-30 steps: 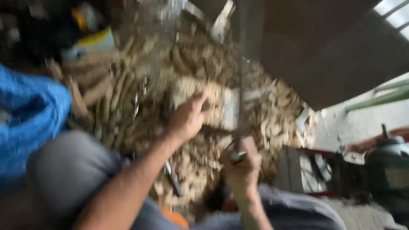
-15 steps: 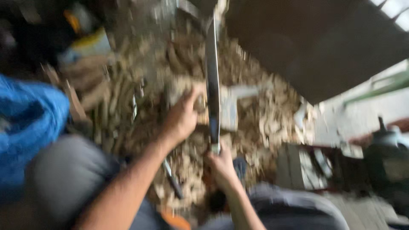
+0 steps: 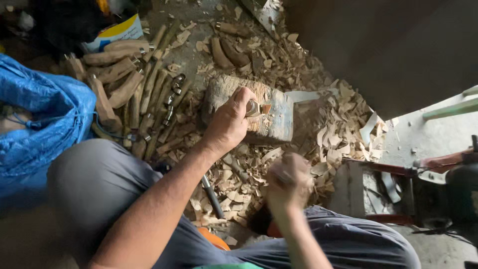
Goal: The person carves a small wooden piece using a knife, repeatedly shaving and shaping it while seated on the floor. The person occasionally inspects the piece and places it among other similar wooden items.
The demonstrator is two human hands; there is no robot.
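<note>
left hand (image 3: 230, 121) at frame centre, fingers wrapped around a small wooden piece with a metal ring (image 3: 253, 108), pressing it upright on the chopping block (image 3: 271, 119). right hand (image 3: 289, 180) lower centre is blurred and fisted; what it grips, cannot tell. carved wooden handles (image 3: 124, 84) piled upper left, blue sack (image 3: 40, 114) far left.

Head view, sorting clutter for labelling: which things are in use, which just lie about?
In use: left hand holding a small metal-ringed wooden piece on the pale wooden chopping block; blurred right hand.
Lying about: brown carved wooden handles, blue plastic sack, pale wood shavings.
</note>
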